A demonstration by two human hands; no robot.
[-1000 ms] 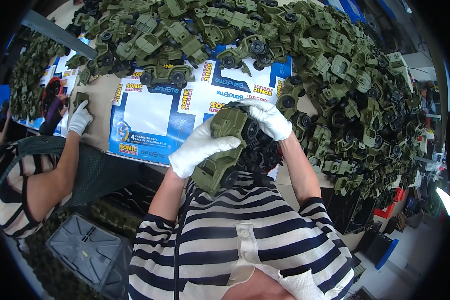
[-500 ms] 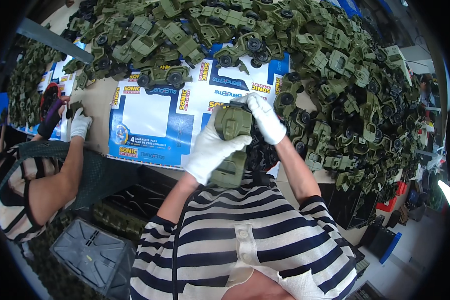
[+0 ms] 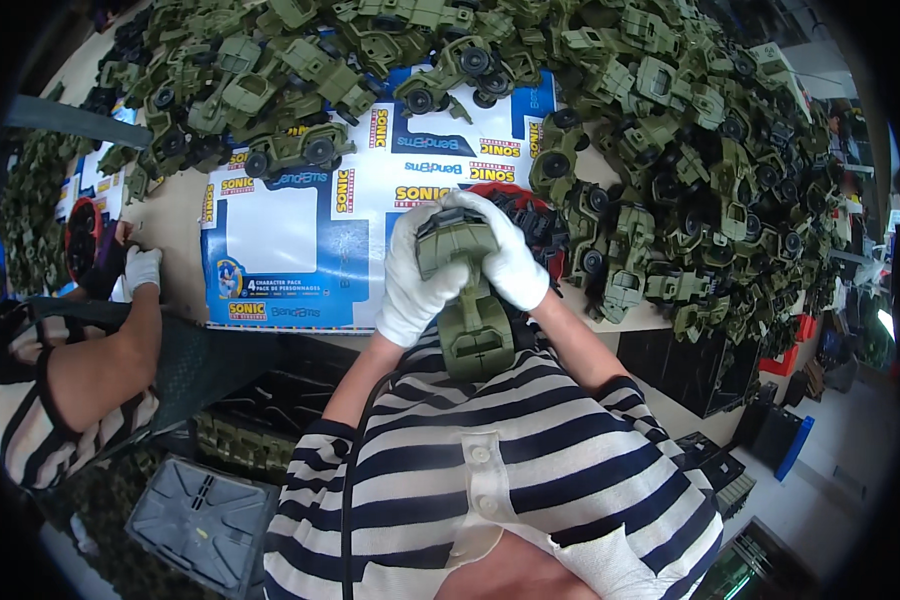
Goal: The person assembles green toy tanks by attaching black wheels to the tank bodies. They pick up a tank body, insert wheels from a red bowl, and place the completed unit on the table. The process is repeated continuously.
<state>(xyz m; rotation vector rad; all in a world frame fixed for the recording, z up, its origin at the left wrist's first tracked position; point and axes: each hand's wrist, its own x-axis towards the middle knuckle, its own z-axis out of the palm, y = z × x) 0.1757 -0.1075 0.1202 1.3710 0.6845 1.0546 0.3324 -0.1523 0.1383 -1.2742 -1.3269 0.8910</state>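
Close to my chest, an olive-green toy military vehicle (image 3: 477,345) is held between my two gloved hands, its long body pointing toward me. My left hand (image 3: 415,285), in a white glove, wraps the left side with the thumb laid across the top. On the other side my right hand (image 3: 515,262), gloved in white too, grips the far right part, fingers curled over the front end. What lies under the fingers is hidden. Just beyond my right hand is a red basin (image 3: 558,262) with black parts in it.
Heaps of olive toy vehicles (image 3: 660,150) cover the table's far and right sides. Printed blue-and-white card sheets (image 3: 365,275) lie in the middle. At left a co-worker's gloved hand (image 3: 142,268) works by another red basin (image 3: 82,225). A grey crate (image 3: 202,515) stands below.
My right hand has moved down and inward onto the vehicle, and both thumbs now press its top. The red basin shows more. The whole view has shifted slightly.
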